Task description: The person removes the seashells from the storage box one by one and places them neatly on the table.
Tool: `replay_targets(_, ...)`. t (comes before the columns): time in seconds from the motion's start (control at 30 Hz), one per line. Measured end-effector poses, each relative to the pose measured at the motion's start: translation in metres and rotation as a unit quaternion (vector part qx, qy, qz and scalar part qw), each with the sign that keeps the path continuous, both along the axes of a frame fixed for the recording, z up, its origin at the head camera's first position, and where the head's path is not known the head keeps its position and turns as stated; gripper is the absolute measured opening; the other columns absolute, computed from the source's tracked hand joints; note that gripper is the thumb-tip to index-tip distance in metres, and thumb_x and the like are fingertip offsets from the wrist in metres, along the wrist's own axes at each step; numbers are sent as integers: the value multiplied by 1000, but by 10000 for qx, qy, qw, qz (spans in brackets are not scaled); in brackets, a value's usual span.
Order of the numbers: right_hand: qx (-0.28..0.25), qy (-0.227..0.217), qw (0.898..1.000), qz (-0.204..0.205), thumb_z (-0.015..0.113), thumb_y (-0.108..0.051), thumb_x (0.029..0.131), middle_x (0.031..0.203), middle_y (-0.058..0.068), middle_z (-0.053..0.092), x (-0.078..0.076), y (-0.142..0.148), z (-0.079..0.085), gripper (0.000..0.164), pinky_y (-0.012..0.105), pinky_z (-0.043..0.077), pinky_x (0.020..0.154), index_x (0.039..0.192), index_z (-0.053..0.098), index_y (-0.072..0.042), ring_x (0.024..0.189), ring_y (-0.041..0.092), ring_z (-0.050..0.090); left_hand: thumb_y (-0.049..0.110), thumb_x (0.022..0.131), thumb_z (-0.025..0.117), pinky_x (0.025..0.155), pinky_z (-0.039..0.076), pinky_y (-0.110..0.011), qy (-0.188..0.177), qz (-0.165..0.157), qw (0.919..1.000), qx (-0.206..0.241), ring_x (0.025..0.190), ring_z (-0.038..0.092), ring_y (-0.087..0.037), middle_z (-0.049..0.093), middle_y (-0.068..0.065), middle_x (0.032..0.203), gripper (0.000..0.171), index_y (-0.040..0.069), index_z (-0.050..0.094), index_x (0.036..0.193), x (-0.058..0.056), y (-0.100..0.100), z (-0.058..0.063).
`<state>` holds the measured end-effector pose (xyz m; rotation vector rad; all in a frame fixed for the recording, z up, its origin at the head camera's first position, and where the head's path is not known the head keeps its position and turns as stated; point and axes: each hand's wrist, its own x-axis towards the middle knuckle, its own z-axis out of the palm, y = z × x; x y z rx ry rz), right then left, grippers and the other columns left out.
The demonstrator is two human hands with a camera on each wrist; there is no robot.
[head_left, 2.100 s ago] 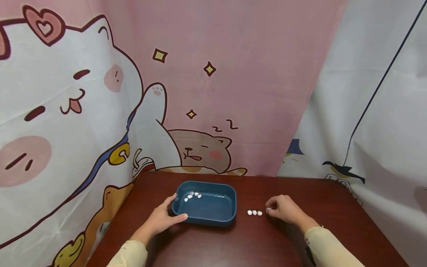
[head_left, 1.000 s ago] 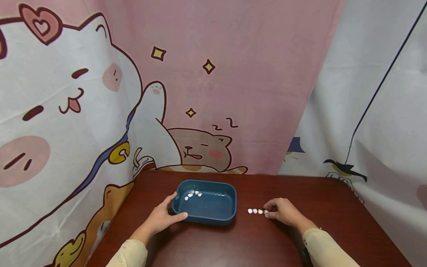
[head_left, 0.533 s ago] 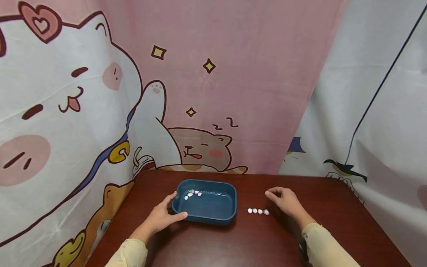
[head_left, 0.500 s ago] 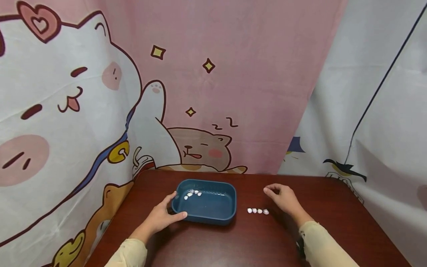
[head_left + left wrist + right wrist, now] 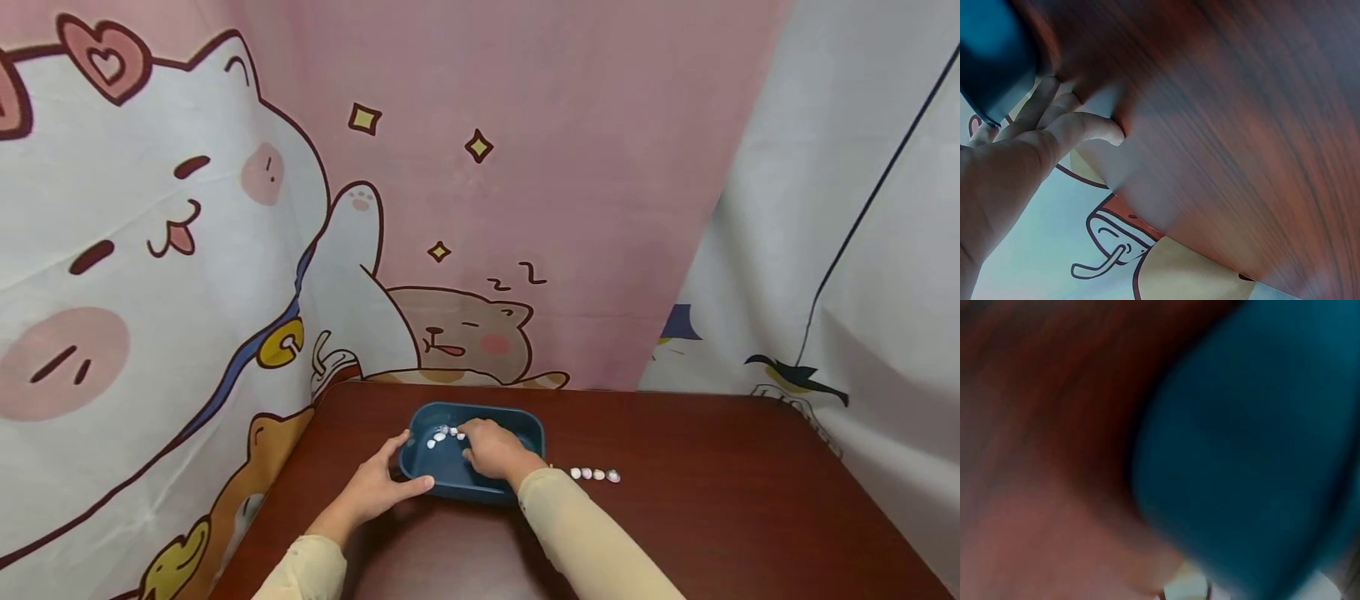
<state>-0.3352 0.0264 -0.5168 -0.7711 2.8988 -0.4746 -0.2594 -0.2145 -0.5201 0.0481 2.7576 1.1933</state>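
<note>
A dark blue rectangular dish (image 5: 472, 492) sits on the brown table, its wall large and blurred in the right wrist view. My left hand (image 5: 375, 486) grips its left end, thumb on the front rim and fingers at the left side. Inside, several small whitish shell-like pieces (image 5: 439, 437) lie in a curve toward the back left. My right hand (image 5: 495, 450) reaches down into the dish, index fingertip right at the rightmost piece and thumb apart from it. Right of the dish, several similar pieces (image 5: 598, 474) form a row, the end one greyer and larger.
The wooden table top (image 5: 720, 500) runs to a pink and white cartoon cloth (image 5: 585, 250) behind it and at both sides. My right sleeve (image 5: 592, 533) crosses the table in front of the row of pieces.
My right hand set a piece at the right end of the row, let it go, lifted back, then moved left into the dish. My left hand keeps its hold on the dish.
</note>
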Motion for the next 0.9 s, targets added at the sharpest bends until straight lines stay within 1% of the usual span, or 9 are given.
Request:
replay_targets(0.1, 609, 94, 9981, -57, 63, -22, 108, 157, 5, 59, 0, -10, -11, 46, 51, 46, 121, 154, 59, -15, 145, 28, 55, 60, 84, 86, 108, 52, -67, -17, -26, 10000, 63, 136, 63, -40, 55, -21, 159, 106, 18, 36, 167, 0, 4, -4)
replay_targets(0.2, 856, 231, 9961, 17, 54, -21, 112, 155, 3, 62, 1, -12, -15, 40, 50, 46, 120, 151, 63, -15, 142, 27, 56, 61, 83, 86, 107, 52, -67, -6, -25, 10000, 86, 136, 63, -41, 55, -22, 159, 107, 19, 36, 167, -1, 5, -5)
replay_targets(0.3, 530, 342, 9980, -8, 52, -16, 110, 132, 4, 74, 0, -8, -16, 32, 45, 56, 107, 130, 77, -13, 122, 23, 67, 62, 82, 86, 108, 52, -67, 55, 0, 10000, 48, 137, 63, -41, 55, -21, 159, 108, 19, 36, 167, -2, 3, -6)
replay_targets(0.4, 100, 410, 9991, -22, 65, -9, 102, 107, 3, 81, -4, 0, -17, 21, 38, 62, 89, 105, 85, -12, 99, 18, 73, 62, 83, 86, 109, 51, -67, 108, 24, 9999, -15, 137, 62, -40, 56, -20, 158, 107, 19, 36, 168, -3, -2, -6)
replay_targets(0.47, -134, 327, 9994, -5, 72, -5, 97, 99, 1, 82, -5, 9, -17, 17, 35, 63, 83, 97, 86, -12, 92, 16, 75, 60, 83, 86, 110, 50, -67, 123, 27, 9999, -35, 137, 62, -40, 57, -20, 158, 106, 19, 36, 168, -3, -3, -4)
replay_targets(0.57, -363, 190, 9990, 171, 78, -2, 94, 100, 1, 83, -5, 20, -17, 13, 34, 65, 84, 97, 87, -11, 94, 15, 76, 58, 83, 87, 110, 50, -68, 89, 23, 10000, -3, 138, 62, -40, 56, -20, 158, 106, 19, 36, 168, -1, -4, -2)
replay_targets(0.7, -530, 107, 9975, 448, 77, 2, 94, 104, 4, 83, -3, 26, -13, 17, 37, 64, 88, 104, 85, -8, 96, 17, 75, 58, 84, 87, 110, 50, -68, 12, 25, 10000, 20, 138, 61, -42, 55, -20, 160, 107, 19, 35, 168, 0, -3, -1)
replay_targets(0.77, -531, 25, 9976, 443, 77, 2, 94, 108, 6, 82, -2, 28, -11, 19, 39, 64, 92, 111, 83, -6, 99, 19, 75, 58, 84, 87, 110, 50, -68, -2, 38, 10000, 7, 138, 61, -42, 54, -20, 160, 106, 19, 35, 168, 0, -2, -1)
replay_targets(0.9, -541, -280, 9981, 122, 82, -6, 92, 114, 11, 81, -1, 29, -9, 28, 44, 62, 98, 120, 80, -2, 105, 22, 75, 58, 83, 87, 110, 50, -69, -3, 77, 10000, 5, 138, 61, -42, 55, -20, 160, 105, 20, 36, 168, 0, 0, -1)
